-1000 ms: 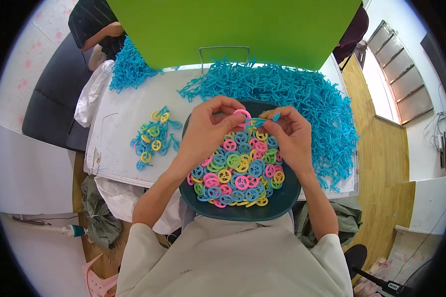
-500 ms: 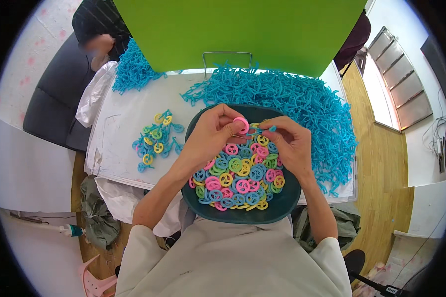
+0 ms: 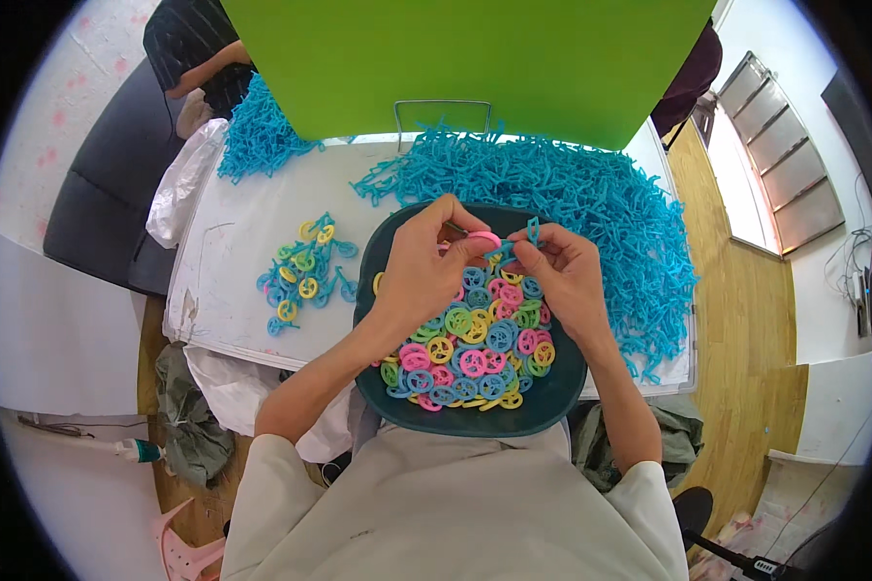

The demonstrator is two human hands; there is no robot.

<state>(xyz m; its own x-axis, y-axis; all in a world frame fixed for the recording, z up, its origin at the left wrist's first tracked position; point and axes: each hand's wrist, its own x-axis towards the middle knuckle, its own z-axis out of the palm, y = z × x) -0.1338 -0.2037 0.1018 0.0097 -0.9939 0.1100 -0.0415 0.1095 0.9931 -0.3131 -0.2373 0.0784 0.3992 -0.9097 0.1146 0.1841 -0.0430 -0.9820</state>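
Observation:
My left hand (image 3: pixel 426 261) pinches a small pink plastic wheel (image 3: pixel 484 236) between thumb and fingers. Close against it, my right hand (image 3: pixel 567 276) grips a small blue plastic frame piece (image 3: pixel 533 229), one end of which sticks up above the fingertips. Wheel and frame piece meet between the hands; whether they are joined is hidden by the fingers. Below both hands lies a dark green basin (image 3: pixel 465 424), holding many small spoked wheels (image 3: pixel 475 363) in pink, yellow, blue and green.
Loose blue frame pieces (image 3: pixel 601 223) form a big heap along the table's right and back. Left of the basin, blue pieces with wheels attached (image 3: pixel 305 271) lie on the white table (image 3: pixel 233 242). A green panel (image 3: pixel 475 68) stands behind; another person's arm (image 3: pixel 208 70) shows far left.
The pink wheel has tilted from facing me to nearly edge-on. My right hand has shifted slightly left, and the blue piece now points upward. The other person's arm has moved.

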